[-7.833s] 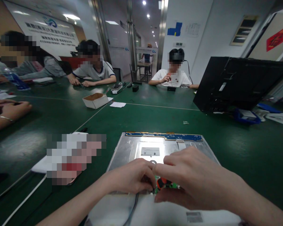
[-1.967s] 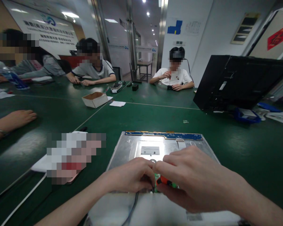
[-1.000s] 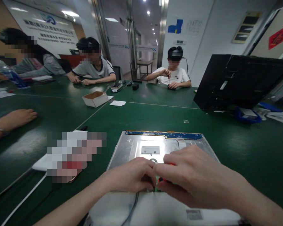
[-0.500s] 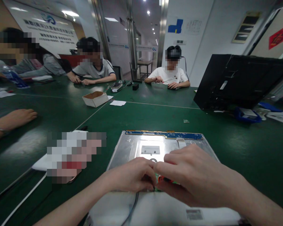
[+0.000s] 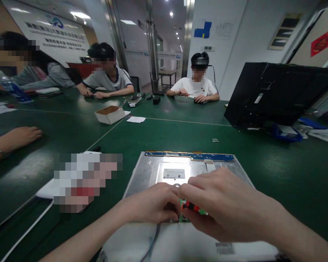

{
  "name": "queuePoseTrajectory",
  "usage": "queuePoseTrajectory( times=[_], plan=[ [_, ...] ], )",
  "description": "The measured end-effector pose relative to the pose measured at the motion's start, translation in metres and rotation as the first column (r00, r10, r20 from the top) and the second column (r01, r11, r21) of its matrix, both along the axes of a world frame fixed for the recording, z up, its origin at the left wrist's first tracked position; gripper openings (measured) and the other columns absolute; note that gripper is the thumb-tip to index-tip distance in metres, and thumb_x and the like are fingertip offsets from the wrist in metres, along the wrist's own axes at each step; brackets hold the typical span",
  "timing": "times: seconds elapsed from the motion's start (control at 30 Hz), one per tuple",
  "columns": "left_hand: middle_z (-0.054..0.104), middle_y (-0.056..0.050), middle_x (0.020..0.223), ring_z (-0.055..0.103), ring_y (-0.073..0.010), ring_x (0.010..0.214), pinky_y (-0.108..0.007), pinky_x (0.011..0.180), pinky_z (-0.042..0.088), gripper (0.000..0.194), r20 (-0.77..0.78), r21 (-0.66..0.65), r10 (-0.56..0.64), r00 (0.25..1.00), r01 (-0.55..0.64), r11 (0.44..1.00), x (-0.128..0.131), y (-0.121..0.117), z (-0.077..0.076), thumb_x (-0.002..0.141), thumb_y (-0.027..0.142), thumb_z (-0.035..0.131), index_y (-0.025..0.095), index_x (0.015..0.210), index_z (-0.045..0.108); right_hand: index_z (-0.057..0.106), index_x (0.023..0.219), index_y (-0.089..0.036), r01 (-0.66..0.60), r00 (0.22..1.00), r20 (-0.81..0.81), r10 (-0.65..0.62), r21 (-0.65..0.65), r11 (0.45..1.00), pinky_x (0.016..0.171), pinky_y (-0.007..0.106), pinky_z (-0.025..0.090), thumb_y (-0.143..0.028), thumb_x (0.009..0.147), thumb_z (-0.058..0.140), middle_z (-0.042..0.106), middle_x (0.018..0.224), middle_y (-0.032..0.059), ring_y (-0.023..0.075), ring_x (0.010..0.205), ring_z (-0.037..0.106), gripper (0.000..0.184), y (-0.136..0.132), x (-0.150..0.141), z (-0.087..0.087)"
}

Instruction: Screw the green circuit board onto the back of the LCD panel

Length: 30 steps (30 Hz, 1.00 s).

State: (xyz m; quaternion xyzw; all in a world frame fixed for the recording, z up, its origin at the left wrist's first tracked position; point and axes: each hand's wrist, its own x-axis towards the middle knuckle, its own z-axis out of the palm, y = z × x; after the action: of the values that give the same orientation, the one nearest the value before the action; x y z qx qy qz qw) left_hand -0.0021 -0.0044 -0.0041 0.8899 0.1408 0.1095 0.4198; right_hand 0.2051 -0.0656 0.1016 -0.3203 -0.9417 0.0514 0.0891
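A bare metal display panel (image 5: 155,171) lies flat on the green table (image 5: 164,136) in front of me, a blue circuit strip (image 5: 190,156) along its far edge. My left hand (image 5: 153,203) is curled closed at the panel's near middle, fingertips pinching beside a small green circuit board (image 5: 183,217). My right hand (image 5: 224,207) is closed around a small red and black tool (image 5: 190,206) pressed onto that board. A grey cable (image 5: 153,243) runs from under my left hand toward me.
A black monitor housing (image 5: 278,94) stands at the right, blue and white items behind it. A small cardboard box (image 5: 109,114) and a paper slip (image 5: 136,119) lie mid-table. Three people sit at the far side. Another person's hand (image 5: 19,135) rests at the left.
My hands stay on the small board, with the right hand shifting slightly and the red tool showing more. The far person in white lowered their hands to the table.
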Motion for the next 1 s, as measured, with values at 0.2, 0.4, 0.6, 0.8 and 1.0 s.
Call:
queuePoseTrajectory(
  times=[0.2, 0.4, 0.6, 0.8, 1.0],
  plan=[
    [0.069, -0.004, 0.092, 0.062, -0.0186, 0.081, -0.027, 0.073, 0.049, 0.019, -0.048, -0.005, 0.003, 0.999, -0.003, 1.0, 0.0, 0.0002, -0.0002, 0.083, 0.012, 0.064, 0.018, 0.1, 0.069, 0.046, 0.093, -0.023, -0.01, 1.0, -0.021, 0.009, -0.026, 1.0, 0.05, 0.028, 0.019, -0.024, 0.086, 0.052, 0.058, 0.075, -0.0034, 0.0117, 0.057, 0.042, 0.009, -0.0014, -0.0008, 0.0008],
    [0.068, -0.004, 0.092, 0.061, -0.0181, 0.08, -0.027, 0.074, 0.049, 0.017, -0.067, -0.002, -0.011, 0.998, 0.011, 1.0, -0.0002, 0.0012, 0.0009, 0.083, 0.014, 0.064, 0.017, 0.099, 0.07, 0.045, 0.093, -0.024, 0.002, 1.0, -0.005, -0.002, -0.008, 1.0, 0.049, 0.029, 0.019, -0.024, 0.088, 0.05, 0.057, 0.072, -0.0045, 0.012, 0.056, 0.041, 0.007, -0.0001, 0.0008, 0.0005],
    [0.068, -0.004, 0.091, 0.061, -0.0179, 0.083, -0.027, 0.075, 0.048, 0.014, -0.066, 0.01, -0.01, 0.998, 0.011, 1.0, 0.0003, 0.0011, 0.0013, 0.084, 0.012, 0.062, 0.018, 0.094, 0.07, 0.044, 0.093, -0.024, -0.028, 0.999, -0.032, 0.027, -0.043, 0.999, 0.05, 0.027, 0.02, -0.025, 0.085, 0.053, 0.058, 0.074, -0.0051, 0.0115, 0.057, 0.041, 0.012, -0.0006, 0.0012, 0.0011],
    [0.068, -0.003, 0.089, 0.061, -0.0175, 0.079, -0.027, 0.074, 0.048, 0.017, -0.031, 0.011, 0.007, 1.0, -0.006, 1.0, 0.0004, -0.0003, -0.0002, 0.083, 0.012, 0.063, 0.018, 0.098, 0.07, 0.044, 0.093, -0.024, -0.013, 1.0, -0.011, 0.013, -0.023, 1.0, 0.05, 0.028, 0.019, -0.024, 0.089, 0.05, 0.058, 0.074, -0.0048, 0.0119, 0.057, 0.042, 0.007, 0.0, 0.0002, -0.0002],
    [0.068, -0.004, 0.089, 0.062, -0.0178, 0.08, -0.027, 0.073, 0.048, 0.017, -0.062, 0.001, 0.003, 0.998, -0.003, 1.0, 0.0004, 0.0002, 0.0017, 0.083, 0.012, 0.063, 0.018, 0.098, 0.07, 0.043, 0.094, -0.024, -0.02, 1.0, -0.009, 0.019, -0.026, 0.999, 0.05, 0.028, 0.019, -0.028, 0.088, 0.053, 0.059, 0.075, -0.0046, 0.0122, 0.058, 0.043, 0.013, -0.0007, 0.0007, 0.0002]
  ],
)
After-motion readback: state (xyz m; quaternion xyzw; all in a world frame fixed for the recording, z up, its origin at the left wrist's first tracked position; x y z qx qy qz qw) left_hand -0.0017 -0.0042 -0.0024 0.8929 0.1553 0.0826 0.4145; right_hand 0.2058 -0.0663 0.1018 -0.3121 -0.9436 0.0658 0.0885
